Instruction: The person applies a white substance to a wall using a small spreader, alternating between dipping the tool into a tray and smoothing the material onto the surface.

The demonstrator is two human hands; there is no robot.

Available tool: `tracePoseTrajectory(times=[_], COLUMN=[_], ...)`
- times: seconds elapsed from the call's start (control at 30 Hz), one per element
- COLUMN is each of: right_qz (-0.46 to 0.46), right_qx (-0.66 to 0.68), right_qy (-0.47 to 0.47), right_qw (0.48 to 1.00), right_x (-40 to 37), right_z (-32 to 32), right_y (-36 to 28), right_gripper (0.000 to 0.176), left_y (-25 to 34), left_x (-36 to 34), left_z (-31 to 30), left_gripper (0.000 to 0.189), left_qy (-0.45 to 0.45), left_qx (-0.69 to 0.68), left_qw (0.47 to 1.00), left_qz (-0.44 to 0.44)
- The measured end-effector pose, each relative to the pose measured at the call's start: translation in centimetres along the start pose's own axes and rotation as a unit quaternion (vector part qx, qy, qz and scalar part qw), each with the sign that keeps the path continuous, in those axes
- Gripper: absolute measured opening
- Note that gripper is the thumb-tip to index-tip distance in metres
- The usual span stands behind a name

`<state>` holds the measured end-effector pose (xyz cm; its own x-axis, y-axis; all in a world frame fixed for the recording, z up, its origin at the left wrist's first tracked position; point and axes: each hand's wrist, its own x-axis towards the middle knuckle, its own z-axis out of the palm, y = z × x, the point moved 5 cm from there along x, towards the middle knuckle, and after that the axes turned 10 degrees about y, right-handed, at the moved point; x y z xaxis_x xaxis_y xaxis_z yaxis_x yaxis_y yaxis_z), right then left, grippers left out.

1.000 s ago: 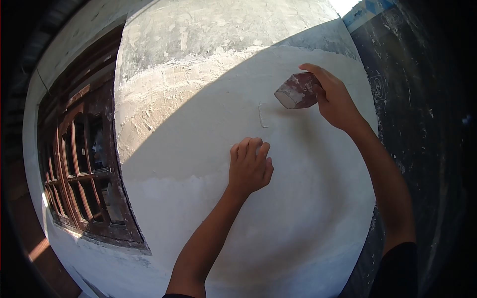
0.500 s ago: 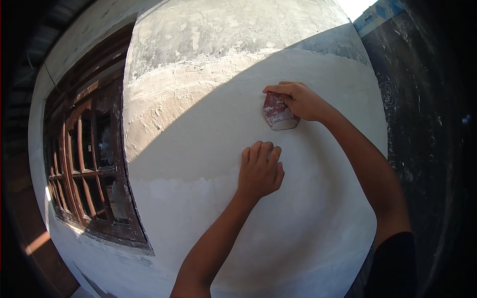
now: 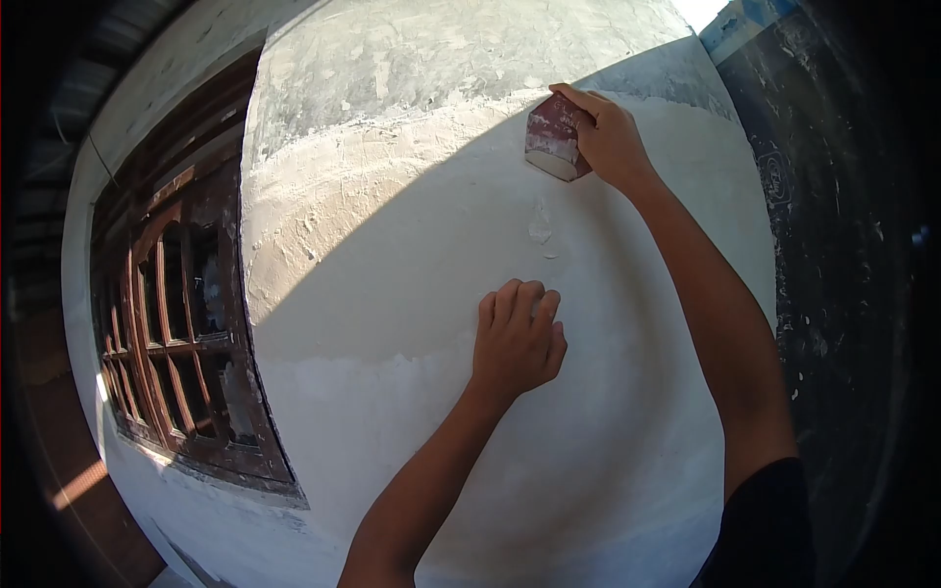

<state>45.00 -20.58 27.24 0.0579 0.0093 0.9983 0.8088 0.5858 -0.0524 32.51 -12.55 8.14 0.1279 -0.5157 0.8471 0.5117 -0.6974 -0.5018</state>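
Note:
My right hand (image 3: 610, 137) grips a dark red scraper-like pad (image 3: 554, 132) with whitish smears, flat against the upper part of the plastered wall (image 3: 392, 304). Just beneath the pad, a small rough white patch (image 3: 540, 223) marks the wall. Lower and to the left, my left hand (image 3: 518, 333) is near the wall, its fingers curled. What its palm side holds, if anything, is hidden.
On the left is a brown wooden window (image 3: 176, 323) with glass panes, set into the wall. A dark wall (image 3: 823, 225) with pale marks runs down the right side. Sunlight falls diagonally across the upper wall.
My right hand has moved up the wall with the red pad, uncovering the rough white patch. My left hand has stayed almost where it was.

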Motion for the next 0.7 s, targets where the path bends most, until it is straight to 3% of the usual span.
tracePoseTrajectory(times=[0.03,0.07,0.1,0.17,0.2,0.23,0.3,0.33,0.37,0.43,0.5,0.57,0.6,0.63,0.7], right_qz=[0.016,-0.045,-0.046,-0.15,-0.089,-0.089,-0.04,0.049,0.05,-0.163,-0.148,-0.044,-0.018,-0.017,-0.077], right_qx=[0.021,0.017,0.017,-0.108,-0.089,-0.09,-0.02,0.059,0.059,-0.084,-0.118,-0.06,-0.05,-0.051,-0.002], right_qy=[0.052,-0.007,-0.008,-0.068,-0.01,-0.009,0.17,0.103,0.102,-0.008,0.012,0.235,0.253,0.253,0.116], right_qw=[0.998,0.999,0.999,0.98,0.992,0.992,0.984,0.992,0.992,0.983,0.982,0.969,0.966,0.966,0.99], right_x=[0.2,-0.3,-0.6,-1.8,-1.0,-0.6,0.0,-0.9,-2.1,-4.3,-3.8,-2.5,-2.6,-3.5,-5.9], right_z=[-0.6,0.2,0.7,2.1,1.1,0.6,-2.1,-1.8,-1.1,1.6,1.2,-2.5,-3.3,-2.9,-0.1], right_y=[0.3,0.4,0.9,0.7,1.2,1.3,1.8,1.1,1.0,0.1,1.2,2.1,2.4,2.0,0.0], right_gripper=[0.04,0.041,0.041,0.04,0.039,0.039,0.04,0.04,0.04,0.04,0.041,0.041,0.039,0.039,0.039], left_y=[0.1,0.1,0.1,0.1,0.2,0.1,0.0,0.0,0.1,0.1,0.2,0.0,0.0,0.0,0.1], left_x=[0.0,0.0,0.1,0.2,0.1,0.0,0.0,0.1,0.1,0.2,0.1,0.1,0.0,0.1,0.2], left_z=[0.0,-0.1,-0.2,-0.2,-0.1,0.0,-0.1,-0.1,-0.1,-0.2,-0.1,0.0,-0.1,-0.1,0.0], left_gripper=[0.039,0.039,0.039,0.039,0.039,0.04,0.04,0.039,0.039,0.039,0.039,0.039,0.039,0.039,0.039], left_qy=[0.001,0.005,0.006,0.004,0.002,0.002,0.001,-0.001,-0.001,0.003,0.003,0.002,0.001,-0.002,-0.003], left_qx=[0.0,0.0,0.0,-0.006,-0.008,-0.01,-0.011,-0.011,-0.011,-0.011,-0.014,-0.01,-0.011,-0.011,-0.014], left_qw=[1.0,1.0,1.0,1.0,1.0,1.0,1.0,1.0,1.0,1.0,1.0,1.0,1.0,1.0,1.0], left_qz=[0.005,0.009,0.008,0.002,0.002,-0.001,-0.003,-0.002,-0.002,-0.004,-0.003,-0.005,-0.005,-0.004,-0.004])
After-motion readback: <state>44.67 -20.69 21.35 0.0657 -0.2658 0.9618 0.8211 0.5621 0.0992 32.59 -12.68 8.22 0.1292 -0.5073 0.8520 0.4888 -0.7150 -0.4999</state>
